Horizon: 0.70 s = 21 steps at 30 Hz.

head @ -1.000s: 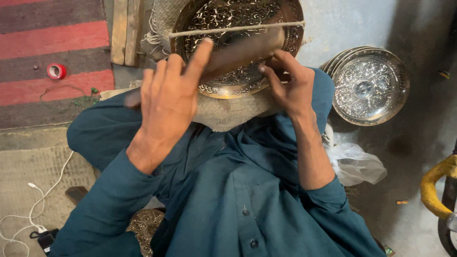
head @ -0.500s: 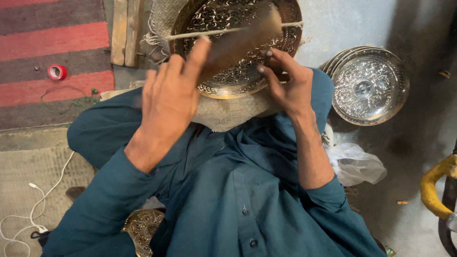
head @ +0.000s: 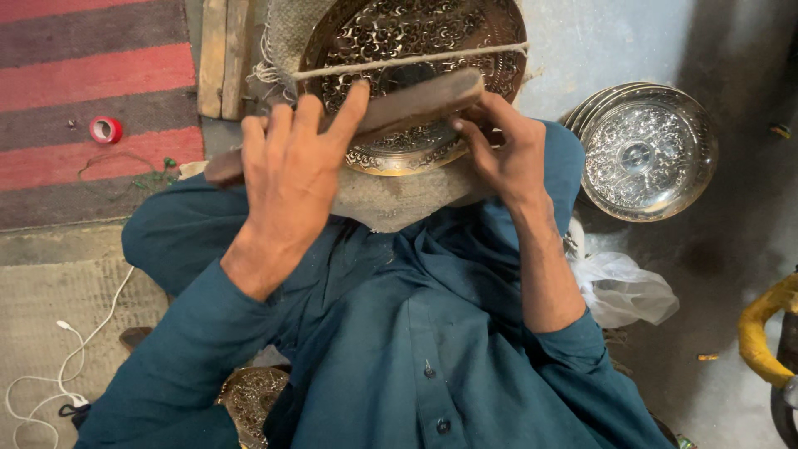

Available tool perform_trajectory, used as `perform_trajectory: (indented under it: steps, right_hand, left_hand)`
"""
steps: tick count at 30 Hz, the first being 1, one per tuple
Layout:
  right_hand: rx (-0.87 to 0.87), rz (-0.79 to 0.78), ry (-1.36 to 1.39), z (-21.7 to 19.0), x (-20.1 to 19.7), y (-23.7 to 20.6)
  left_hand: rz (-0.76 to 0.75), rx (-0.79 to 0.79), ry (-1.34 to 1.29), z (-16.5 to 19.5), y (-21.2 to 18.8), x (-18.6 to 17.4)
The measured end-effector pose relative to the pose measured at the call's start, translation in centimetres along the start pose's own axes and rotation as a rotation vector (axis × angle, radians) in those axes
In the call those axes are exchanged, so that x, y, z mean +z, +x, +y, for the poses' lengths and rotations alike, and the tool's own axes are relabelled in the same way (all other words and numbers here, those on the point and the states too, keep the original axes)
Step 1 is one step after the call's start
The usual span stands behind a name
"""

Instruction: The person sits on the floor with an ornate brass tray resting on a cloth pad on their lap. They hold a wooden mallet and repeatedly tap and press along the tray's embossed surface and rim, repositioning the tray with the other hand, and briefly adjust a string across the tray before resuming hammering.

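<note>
Head view looks straight down on a seated person in a teal shirt [head: 416,349], whose lap fills the lower frame. At twelve o'clock an embossed metal tray [head: 416,50] rests on a piece of burlap cloth [head: 391,195] over the knees, a taut string [head: 407,60] running across its face. A long dark wooden block [head: 416,104] lies slanted over the tray's near rim — its high end toward one o'clock, its low end toward nine. The left hand [head: 291,179] is closed over the block's lower end, index finger stretched along its top. The right hand [head: 503,154] has its fingers curled round the upper end, touching the tray's edge. At three o'clock sits a stack of silver trays [head: 648,154]; below it, a crumpled plastic bag [head: 623,287]. A red tape roll [head: 105,130] lies on the striped rug [head: 91,75] at ten o'clock.
</note>
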State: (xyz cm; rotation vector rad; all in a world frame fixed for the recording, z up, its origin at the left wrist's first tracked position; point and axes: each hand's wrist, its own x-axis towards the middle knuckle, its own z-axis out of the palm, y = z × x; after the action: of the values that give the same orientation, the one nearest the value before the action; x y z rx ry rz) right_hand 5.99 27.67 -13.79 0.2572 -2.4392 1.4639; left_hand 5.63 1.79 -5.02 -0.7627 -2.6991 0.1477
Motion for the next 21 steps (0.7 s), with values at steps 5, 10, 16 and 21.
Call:
perform_trajectory:
  steps: [5, 10, 16, 21]
  right_hand:
    - [0.023, -0.008, 0.009, 0.33, -0.03, -0.19]
    - [0.018, -0.008, -0.002, 0.32, -0.15, -0.26]
    - [0.062, -0.006, 0.042, 0.07, -0.06, -0.27]
    - [0.047, 0.001, 0.126, 0.13, 0.08, -0.18]
  left_hand:
    - [0.013, -0.015, -0.178, -0.09, -0.15, 0.14]
    - [0.011, -0.057, -0.273, 0.28, -0.31, 0.08]
    - [0.052, -0.044, -0.196, 0.36, -0.27, -0.22]
    - [0.013, -0.068, -0.285, 0.14, 0.10, -0.53]
